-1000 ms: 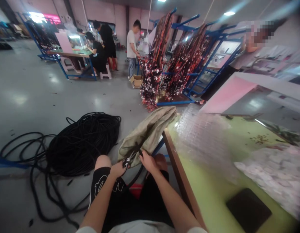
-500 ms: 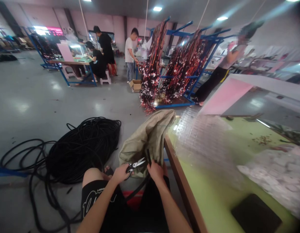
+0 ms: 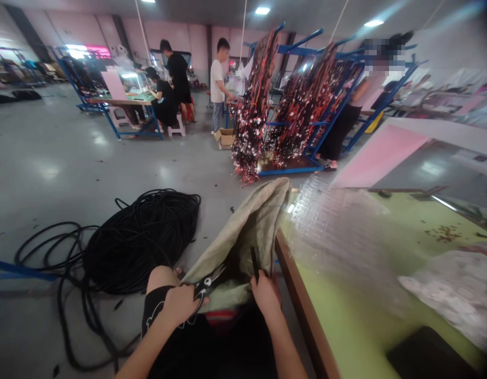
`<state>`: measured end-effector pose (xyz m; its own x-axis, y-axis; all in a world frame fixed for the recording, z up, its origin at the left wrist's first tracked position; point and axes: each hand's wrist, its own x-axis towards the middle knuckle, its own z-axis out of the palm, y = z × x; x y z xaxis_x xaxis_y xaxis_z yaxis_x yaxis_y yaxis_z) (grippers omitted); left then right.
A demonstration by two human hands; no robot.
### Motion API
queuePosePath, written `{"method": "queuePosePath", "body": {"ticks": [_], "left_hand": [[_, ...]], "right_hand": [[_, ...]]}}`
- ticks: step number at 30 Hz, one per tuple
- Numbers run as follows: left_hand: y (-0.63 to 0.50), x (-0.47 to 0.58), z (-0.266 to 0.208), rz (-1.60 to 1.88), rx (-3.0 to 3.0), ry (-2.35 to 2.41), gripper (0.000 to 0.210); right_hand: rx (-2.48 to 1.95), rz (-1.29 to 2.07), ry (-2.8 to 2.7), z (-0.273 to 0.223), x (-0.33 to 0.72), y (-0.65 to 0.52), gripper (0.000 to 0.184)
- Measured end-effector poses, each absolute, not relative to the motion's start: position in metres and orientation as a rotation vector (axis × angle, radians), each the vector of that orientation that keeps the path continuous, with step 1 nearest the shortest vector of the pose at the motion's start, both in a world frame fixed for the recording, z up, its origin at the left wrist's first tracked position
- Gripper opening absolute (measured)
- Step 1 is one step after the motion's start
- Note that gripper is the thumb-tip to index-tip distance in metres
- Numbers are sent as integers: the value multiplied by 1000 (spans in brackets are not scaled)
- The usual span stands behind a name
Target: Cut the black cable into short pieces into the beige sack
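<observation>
My left hand [image 3: 181, 303] is closed round the handles of black-handled scissors [image 3: 205, 287], whose blades point up and to the right, blurred. In my right hand [image 3: 266, 291] is a black tube piece [image 3: 254, 261], sticking up past the fingers; its lower end is hidden by the hand. Both hands are over a khaki cloth sack [image 3: 217, 256] that stands with its mouth gaping between my knees. The tube's tip shows against the sack's dark inside. On the floor to the left lies a big coil of black tubing [image 3: 137, 237].
To my right, a green-topped table [image 3: 310, 300] bears bubble wrap [image 3: 334, 226], a bag of white parts [image 3: 452, 289] and a black flat object [image 3: 430, 352]. Ahead stands a blue rack [image 3: 291, 171] hung with wire bundles [image 3: 255, 105]. Several people work beyond.
The scissors have moved down and left, away from the tube. The tube length that ran across my lap no longer shows. The sack's mouth looks wider, and a person by the rack has shifted left.
</observation>
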<state>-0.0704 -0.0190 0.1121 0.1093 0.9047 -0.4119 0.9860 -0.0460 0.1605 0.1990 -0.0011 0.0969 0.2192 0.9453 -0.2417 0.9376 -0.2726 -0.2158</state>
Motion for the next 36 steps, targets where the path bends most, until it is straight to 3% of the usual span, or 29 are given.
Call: {"method": "queuePosePath", "body": {"ticks": [7, 12, 17, 24, 31, 36], "left_hand": [[-36, -39, 76, -276, 1918, 1748, 45], [-31, -36, 61, -210, 1716, 1948, 55], [-3, -46, 45, -60, 1585, 2083, 57], [-1, -47, 15, 289, 1855, 1704, 38], [-4, -43, 15, 519, 1711, 1470, 39], [-5, -49, 12, 561, 1789, 1432, 41]], "right_hand": [[-1932, 357, -1980, 122, 171, 10, 31], [-2083, 580, -2105, 80, 183, 32, 30], [-2182, 505, -2104, 52, 189, 24, 28], [-1742, 675, -1836, 35, 167, 6, 40], [-1497, 853, -1614, 1, 177, -9, 50], [-1484, 793, -1610, -17, 183, -11, 53]]}}
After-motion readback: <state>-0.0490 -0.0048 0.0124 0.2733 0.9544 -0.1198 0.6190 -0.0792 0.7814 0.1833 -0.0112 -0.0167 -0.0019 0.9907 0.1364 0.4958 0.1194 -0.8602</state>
